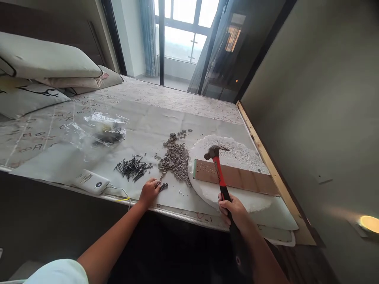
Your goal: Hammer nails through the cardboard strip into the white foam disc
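My right hand (233, 211) is closed round the black grip of a red-handled claw hammer (217, 163), whose head hovers over the left end of a brown perforated board (237, 177). The board lies across a white round foam slab (233, 157). My left hand (149, 191) rests on the sheet with its fingers pinched on a few dark nails (162, 186). A larger pile of dark nails (132, 167) lies just beyond that hand. A heap of small grey gravel (175, 157) sits between the nails and the foam slab.
A white power bank (90, 181) with a cable lies near the front edge at left. A crumpled clear plastic bag (102, 132) sits further back. Pillows (44, 63) are stacked at far left. A wooden strip (266, 157) and a wall bound the right side.
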Demonstrator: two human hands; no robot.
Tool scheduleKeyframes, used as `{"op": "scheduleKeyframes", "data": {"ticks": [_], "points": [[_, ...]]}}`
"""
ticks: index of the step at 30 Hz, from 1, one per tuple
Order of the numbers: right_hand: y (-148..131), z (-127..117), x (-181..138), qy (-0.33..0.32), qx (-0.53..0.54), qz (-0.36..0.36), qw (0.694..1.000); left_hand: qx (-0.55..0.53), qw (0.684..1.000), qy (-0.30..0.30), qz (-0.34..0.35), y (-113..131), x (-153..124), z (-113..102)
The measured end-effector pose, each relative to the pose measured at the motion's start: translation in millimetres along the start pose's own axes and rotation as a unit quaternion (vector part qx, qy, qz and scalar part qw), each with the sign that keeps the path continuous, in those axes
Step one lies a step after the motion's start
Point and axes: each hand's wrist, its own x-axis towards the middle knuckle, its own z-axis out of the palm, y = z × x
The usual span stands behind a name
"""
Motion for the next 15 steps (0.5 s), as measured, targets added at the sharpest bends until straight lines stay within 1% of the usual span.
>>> {"op": "scheduleKeyframes", "data": {"ticks": [2,5,8,12,15], "points": [[0,0,-2,-0.005,0.001,0.0,1.0,0.026,0.999,-0.042,0.001,2,3,-3],[0,1,-7,-0.013,-0.005,-0.001,1.0,0.079,0.991,-0.103,-0.012,12,10,-7],[-1,1,-13,-0.026,-0.002,-0.011,1.0,0.145,0.978,-0.142,-0.038,25,18,-8],[-4,-4,-24,-0.037,0.012,-0.032,0.999,0.209,0.963,-0.159,-0.062,37,25,-7],[-5,-12,-32,-0.039,0.019,-0.045,0.998,0.212,0.966,-0.139,-0.053,41,30,-11]]}}
